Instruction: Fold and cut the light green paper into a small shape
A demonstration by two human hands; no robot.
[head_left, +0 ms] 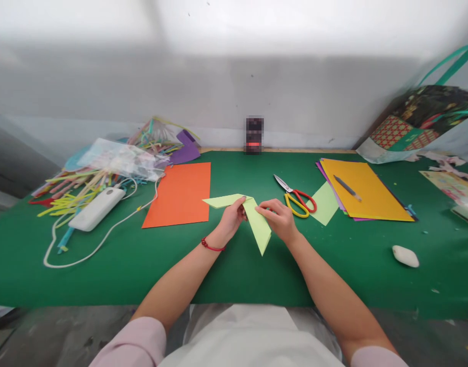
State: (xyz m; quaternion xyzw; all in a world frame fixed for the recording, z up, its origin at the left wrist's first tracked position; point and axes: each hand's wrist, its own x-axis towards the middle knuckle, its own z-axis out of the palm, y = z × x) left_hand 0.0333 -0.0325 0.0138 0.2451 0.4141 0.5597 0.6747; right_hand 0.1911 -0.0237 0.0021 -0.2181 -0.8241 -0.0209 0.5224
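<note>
A folded light-green paper strip [257, 224] lies bent in a V on the green table [104, 270] in front of me. My left hand [231, 220], with a red cord at the wrist, pinches the strip near its bend. From the right, my right hand [280, 218] presses its closed fingers on the same fold. One arm of the strip points left, the other points down toward me.
An orange sheet [180, 193] lies left of my hands. Red-and-yellow scissors [297, 198] and a green paper scrap [325, 204] lie to the right, then a stack of coloured paper [366, 191] with a pen [347, 187]. A white power bank [97, 208], cable and paper strips are at left.
</note>
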